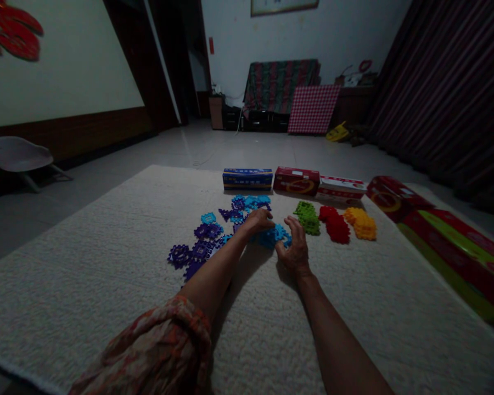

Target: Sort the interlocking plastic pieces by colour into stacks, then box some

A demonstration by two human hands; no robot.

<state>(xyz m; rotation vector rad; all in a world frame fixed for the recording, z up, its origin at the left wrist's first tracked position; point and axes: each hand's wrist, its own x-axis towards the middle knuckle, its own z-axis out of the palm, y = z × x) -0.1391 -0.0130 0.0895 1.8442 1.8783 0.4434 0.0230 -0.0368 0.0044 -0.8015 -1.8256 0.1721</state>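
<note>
Toothed pieces on a pale mat, toward its far edge. Green pieces, red pieces and yellow pieces lie in separate single-colour groups on the side nearer the right edge (apparently the finished portion). Left of these, purple pieces and light-blue pieces lie partly intermixed, seemingly unsorted as yet. The right hand, thumb and fingers parted, is at the light-blue cluster; the left hand bends over its other side, and whether it grips anything cannot be told.

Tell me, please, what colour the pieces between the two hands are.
Those pieces are light blue, as the head view shows.
</note>
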